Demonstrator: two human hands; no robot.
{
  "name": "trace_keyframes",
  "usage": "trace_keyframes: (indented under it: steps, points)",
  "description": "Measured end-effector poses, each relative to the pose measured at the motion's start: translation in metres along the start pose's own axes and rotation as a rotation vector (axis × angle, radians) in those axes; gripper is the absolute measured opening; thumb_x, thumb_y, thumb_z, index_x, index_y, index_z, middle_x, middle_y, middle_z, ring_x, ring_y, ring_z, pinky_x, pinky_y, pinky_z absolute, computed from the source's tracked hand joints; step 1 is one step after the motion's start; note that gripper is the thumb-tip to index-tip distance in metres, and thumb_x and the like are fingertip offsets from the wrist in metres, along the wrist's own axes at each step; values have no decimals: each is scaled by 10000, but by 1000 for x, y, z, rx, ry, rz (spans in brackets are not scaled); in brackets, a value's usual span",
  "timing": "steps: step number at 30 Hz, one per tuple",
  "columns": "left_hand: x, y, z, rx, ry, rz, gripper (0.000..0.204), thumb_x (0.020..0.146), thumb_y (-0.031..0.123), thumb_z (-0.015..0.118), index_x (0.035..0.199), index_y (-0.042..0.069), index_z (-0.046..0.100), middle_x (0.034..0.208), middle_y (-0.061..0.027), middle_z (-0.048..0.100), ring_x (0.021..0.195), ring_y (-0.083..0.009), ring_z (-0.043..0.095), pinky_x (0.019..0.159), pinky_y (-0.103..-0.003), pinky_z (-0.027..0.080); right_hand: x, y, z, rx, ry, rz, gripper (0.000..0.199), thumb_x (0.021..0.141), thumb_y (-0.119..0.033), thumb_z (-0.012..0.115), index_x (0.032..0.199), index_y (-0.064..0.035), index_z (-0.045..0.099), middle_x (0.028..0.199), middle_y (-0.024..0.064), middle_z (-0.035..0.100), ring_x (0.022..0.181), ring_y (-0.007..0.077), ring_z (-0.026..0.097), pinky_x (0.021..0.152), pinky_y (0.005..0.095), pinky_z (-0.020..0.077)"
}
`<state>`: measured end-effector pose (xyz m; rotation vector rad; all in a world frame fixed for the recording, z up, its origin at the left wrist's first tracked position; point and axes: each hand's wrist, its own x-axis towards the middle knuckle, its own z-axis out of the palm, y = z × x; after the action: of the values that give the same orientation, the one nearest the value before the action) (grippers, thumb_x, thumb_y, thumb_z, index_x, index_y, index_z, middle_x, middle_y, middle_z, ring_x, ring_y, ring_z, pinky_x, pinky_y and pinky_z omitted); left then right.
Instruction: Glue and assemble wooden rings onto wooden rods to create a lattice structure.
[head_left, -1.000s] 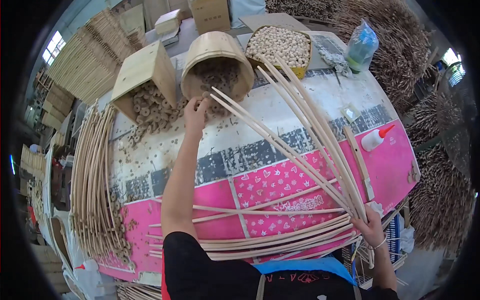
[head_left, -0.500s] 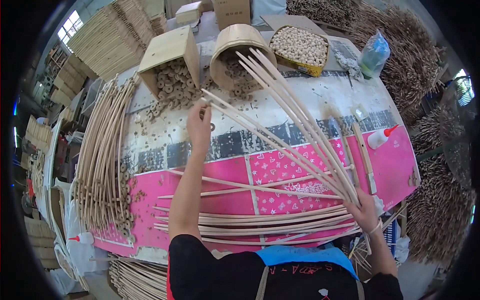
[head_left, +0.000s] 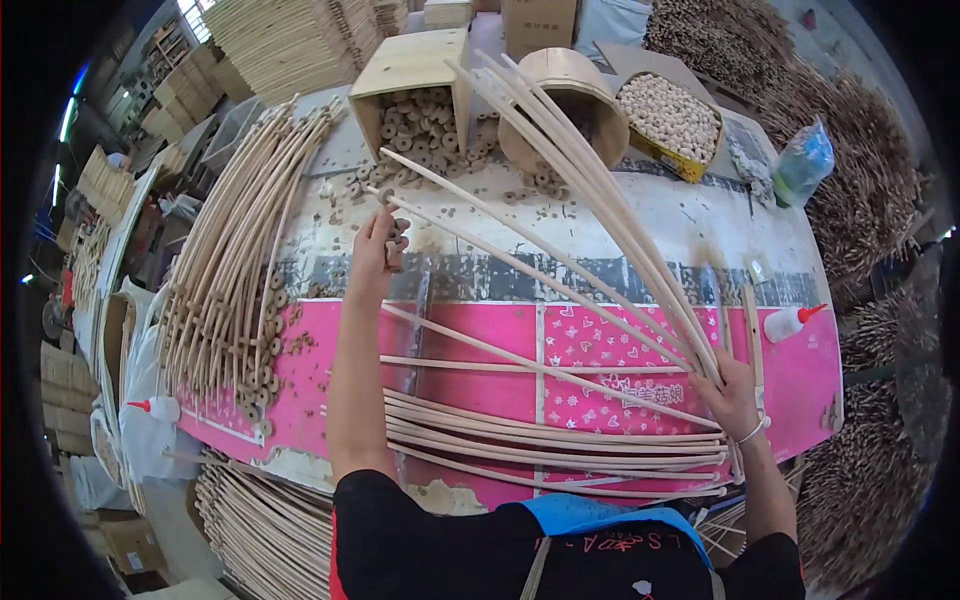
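Left hand [head_left: 374, 243] bringing small rings [head_left: 397, 242] to a stick tip

A person is standing over a pink-and-white worktop [head_left: 460, 335], hands well apart. The right hand [head_left: 730, 395] is clamping the near ends of a fanned bunch of thin wooden sticks [head_left: 632, 222], which is slanting up and away above the worktop. The left hand is closing on several brown rings, fingertips meeting the tip of one low stick; whether a ring is already around it is hard to tell, as the fingers are covering the spot. More sticks [head_left: 550, 440] are lying crosswise near the person. At the far side, a wooden box [head_left: 410, 65] is spilling rings, a round tub [head_left: 565, 68] is lying beside it, and a yellow tray [head_left: 688, 170] is holding pale beads [head_left: 668, 115]. A glue bottle [head_left: 785, 323] is lying near the right hand.
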<state>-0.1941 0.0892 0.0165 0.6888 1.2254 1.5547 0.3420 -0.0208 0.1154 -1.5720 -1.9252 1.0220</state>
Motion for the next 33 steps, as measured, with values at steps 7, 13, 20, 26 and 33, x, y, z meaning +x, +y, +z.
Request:
trace_keyframes:
  steps: [7, 13, 20, 26, 33]
  points:
    - [2, -1, -5, -240, -113, -76, 499, 1019, 479, 571, 1341, 100, 601, 952, -25, 614, 717, -62, 565, 456, -161, 350, 19, 2, 3, -126, 63, -162, 165, 867, -93, 700, 1001, -13, 648, 665, 99, 563, 558, 161, 531, 541, 325, 428]
    - [-5, -10, 20, -172, -246, -101, 427, 1035, 444, 559, 1275, 97, 621, 893, -2, 639, 638, -36, 534, 428, -171, 335, 54, -13, 14, -192, 53, -202, 186, 880, -115, 700, 1033, -22, 652, 707, 126, 603, 597, 232, 588, 575, 350, 455]
    - [-45, -22, 114, 80, -302, -216, 316, 1021, 375, 609, 1225, 146, 682, 888, 13, 634, 657, -44, 561, 427, -193, 313, 144, -19, 54, -134, 25, -344, 205, 908, -210, 687, 1038, -55, 664, 746, 153, 651, 650, 307, 644, 614, 405, 482]
    - [-26, -25, 21, -96, -129, -226, 577, 1033, 522, 509, 1387, 68, 545, 923, -26, 608, 641, -58, 535, 433, -183, 333, 132, -39, 27, -49, 52, -270, 208, 921, -128, 663, 1109, -39, 649, 708, 79, 582, 625, 165, 565, 596, 322, 449]
    - [-10, -18, -28, -319, -206, -103, 752, 977, 658, 418, 1457, 81, 463, 942, -9, 612, 686, -42, 538, 450, -145, 334, 55, -17, 1, -78, -17, -201, 201, 923, -82, 660, 1105, -12, 611, 738, 60, 591, 665, 115, 559, 603, 297, 448]
